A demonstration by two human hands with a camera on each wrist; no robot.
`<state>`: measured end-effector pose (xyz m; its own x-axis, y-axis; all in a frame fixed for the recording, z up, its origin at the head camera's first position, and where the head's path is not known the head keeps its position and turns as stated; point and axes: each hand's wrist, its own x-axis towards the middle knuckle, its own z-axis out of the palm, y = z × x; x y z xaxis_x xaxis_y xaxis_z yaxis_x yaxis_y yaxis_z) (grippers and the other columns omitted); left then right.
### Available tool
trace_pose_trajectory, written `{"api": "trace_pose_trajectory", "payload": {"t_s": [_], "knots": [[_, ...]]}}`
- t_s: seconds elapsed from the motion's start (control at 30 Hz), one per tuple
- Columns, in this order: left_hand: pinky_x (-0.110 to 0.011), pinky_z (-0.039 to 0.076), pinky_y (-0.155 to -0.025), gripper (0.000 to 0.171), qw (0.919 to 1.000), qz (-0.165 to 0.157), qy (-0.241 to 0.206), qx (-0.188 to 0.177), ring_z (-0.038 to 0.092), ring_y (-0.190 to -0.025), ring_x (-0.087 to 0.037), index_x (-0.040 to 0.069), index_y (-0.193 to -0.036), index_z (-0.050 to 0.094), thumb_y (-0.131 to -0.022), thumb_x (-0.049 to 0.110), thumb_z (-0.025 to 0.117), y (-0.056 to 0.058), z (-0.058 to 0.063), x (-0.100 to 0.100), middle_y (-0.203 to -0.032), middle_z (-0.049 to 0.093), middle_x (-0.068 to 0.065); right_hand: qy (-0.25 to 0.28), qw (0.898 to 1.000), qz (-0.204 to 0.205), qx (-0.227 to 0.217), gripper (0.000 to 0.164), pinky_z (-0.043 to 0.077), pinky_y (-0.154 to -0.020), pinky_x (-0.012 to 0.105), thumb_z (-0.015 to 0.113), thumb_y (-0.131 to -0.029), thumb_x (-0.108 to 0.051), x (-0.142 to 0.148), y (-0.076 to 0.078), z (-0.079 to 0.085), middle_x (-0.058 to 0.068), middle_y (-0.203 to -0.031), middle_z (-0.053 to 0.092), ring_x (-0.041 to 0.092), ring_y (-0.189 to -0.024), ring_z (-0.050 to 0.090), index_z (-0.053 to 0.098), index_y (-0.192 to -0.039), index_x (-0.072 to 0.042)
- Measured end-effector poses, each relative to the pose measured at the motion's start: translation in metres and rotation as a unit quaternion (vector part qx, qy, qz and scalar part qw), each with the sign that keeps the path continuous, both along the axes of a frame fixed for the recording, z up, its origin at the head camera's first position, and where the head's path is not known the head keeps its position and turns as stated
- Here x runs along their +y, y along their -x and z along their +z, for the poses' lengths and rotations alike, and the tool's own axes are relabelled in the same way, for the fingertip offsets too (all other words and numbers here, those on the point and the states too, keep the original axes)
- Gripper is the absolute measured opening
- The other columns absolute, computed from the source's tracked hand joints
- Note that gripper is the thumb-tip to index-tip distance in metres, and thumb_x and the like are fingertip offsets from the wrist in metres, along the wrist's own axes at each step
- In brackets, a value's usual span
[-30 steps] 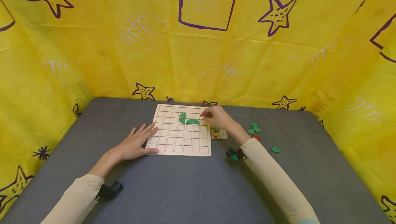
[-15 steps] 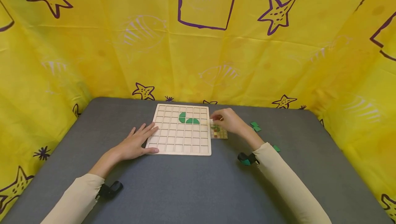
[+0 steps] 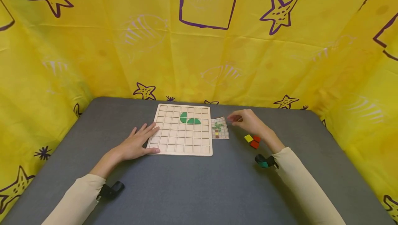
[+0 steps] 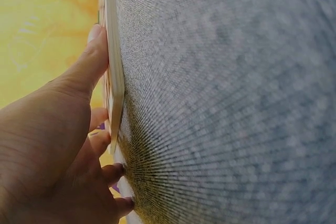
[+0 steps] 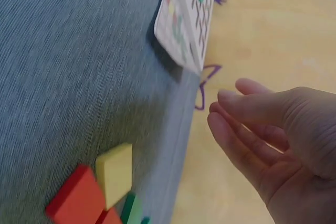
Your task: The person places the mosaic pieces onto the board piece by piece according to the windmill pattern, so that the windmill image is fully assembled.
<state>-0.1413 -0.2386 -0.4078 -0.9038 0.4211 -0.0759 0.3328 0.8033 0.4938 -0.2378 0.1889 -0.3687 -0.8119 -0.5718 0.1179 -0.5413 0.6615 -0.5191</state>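
My left hand rests with spread, straight fingers on the left edge of a pale wooden grid board. The left wrist view shows its thumb on the board's rim. Several green curved pieces lie in the board's upper cells. Beside its right edge is a small pattern card with a printed grid; one corner curls up. My right hand hovers right of the card, fingers loosely bent. In the right wrist view nothing shows between its fingertips and thumb.
Below the right forearm lie a yellow square piece and red pieces. Green pieces are partly visible beside them in the right wrist view. A yellow patterned cloth stands behind the dark grey table.
My right hand has moved right, from the board's upper right across the card to beyond it. The card and the yellow and red pieces are now uncovered. My left hand has stayed put.
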Motion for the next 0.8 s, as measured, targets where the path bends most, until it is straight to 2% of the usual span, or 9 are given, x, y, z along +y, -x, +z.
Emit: {"api": "trace_pose_trajectory", "payload": {"t_s": [0.27, 0.53, 0.8], "knots": [[-0.071, 0.002, -0.109, 0.089, 1.0000, 0.000, -0.005, 0.005, 0.010, -0.144, -0.052, 0.005, -0.153, 0.031, -0.087, 0.053, 0.067, -0.003, 0.003, 0.001, -0.160, 0.020, -0.020, -0.012, 1.000, -0.008, 0.003, 0.026, 0.056, -0.081, 0.046, 0.069, -0.085, 0.010, 0.031, 0.002, -0.001, 0.019, -0.099, 0.071, 0.031, -0.090, 0.067, 0.070, -0.111, 0.006], [-0.070, 0.002, -0.109, 0.089, 1.0000, -0.001, -0.002, 0.009, 0.010, -0.144, -0.051, 0.006, -0.154, 0.030, -0.088, 0.053, 0.066, -0.001, -0.001, 0.000, -0.161, 0.019, -0.019, -0.033, 0.999, -0.025, 0.006, 0.026, 0.056, -0.079, 0.046, 0.067, -0.084, 0.012, 0.059, 0.005, -0.002, 0.020, -0.095, 0.071, 0.033, -0.088, 0.068, 0.069, -0.110, 0.009], [-0.069, 0.001, -0.110, 0.089, 1.0000, 0.000, -0.002, 0.007, 0.009, -0.145, -0.050, 0.007, -0.154, 0.029, -0.088, 0.053, 0.066, -0.001, -0.001, 0.001, -0.161, 0.018, -0.019, -0.049, 0.998, -0.014, -0.026, 0.030, 0.056, -0.078, 0.047, 0.066, -0.078, 0.018, 0.079, 0.006, -0.009, 0.021, -0.097, 0.071, 0.036, -0.090, 0.068, 0.068, -0.107, 0.010]]}}
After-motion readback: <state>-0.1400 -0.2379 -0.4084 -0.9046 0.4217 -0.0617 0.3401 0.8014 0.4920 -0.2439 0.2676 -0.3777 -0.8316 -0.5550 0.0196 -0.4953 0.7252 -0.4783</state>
